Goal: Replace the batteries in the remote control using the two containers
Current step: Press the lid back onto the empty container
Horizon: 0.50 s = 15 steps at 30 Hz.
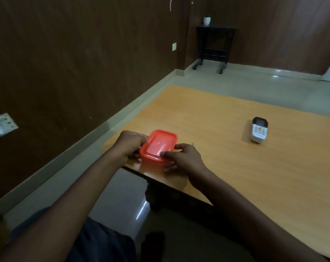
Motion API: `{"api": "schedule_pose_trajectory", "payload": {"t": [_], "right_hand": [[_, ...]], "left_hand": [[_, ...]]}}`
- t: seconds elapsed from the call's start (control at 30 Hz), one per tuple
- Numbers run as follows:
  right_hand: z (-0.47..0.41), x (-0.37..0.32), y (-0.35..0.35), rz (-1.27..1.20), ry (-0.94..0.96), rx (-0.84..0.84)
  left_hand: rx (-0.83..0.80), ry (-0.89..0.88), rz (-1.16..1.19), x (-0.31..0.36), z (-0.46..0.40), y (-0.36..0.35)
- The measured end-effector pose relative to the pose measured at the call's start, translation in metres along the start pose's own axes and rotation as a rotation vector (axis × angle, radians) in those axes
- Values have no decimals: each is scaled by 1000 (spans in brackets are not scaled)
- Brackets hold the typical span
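Note:
A small red container with its red lid on sits at the near left corner of the wooden table. My left hand grips its left side. My right hand holds its right side, thumb on the lid's near edge. Whatever is inside the container is hidden. The white remote control lies buttons-up on the table's far right, well away from both hands. Only one container is in view.
The table's left edge runs beside a pale floor strip and a dark wooden wall. A black side table with a white pot stands in the far corner. A wall socket is at the left.

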State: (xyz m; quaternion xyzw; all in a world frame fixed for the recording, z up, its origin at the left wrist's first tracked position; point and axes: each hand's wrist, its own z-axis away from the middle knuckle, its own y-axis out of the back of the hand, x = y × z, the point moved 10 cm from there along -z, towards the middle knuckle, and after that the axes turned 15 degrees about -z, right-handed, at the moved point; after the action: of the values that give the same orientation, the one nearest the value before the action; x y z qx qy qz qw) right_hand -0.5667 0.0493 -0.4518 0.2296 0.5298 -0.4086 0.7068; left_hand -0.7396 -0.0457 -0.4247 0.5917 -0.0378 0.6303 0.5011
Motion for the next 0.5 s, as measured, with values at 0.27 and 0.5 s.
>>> {"api": "schedule_pose_trajectory", "payload": {"t": [0.27, 0.5], "right_hand": [[-27, 11, -95, -125, -20, -37], [-29, 9, -108, -133, -5, -35]], "left_hand": [[251, -45, -378, -22, -28, 87], [239, -17, -614, -23, -32, 91]]}}
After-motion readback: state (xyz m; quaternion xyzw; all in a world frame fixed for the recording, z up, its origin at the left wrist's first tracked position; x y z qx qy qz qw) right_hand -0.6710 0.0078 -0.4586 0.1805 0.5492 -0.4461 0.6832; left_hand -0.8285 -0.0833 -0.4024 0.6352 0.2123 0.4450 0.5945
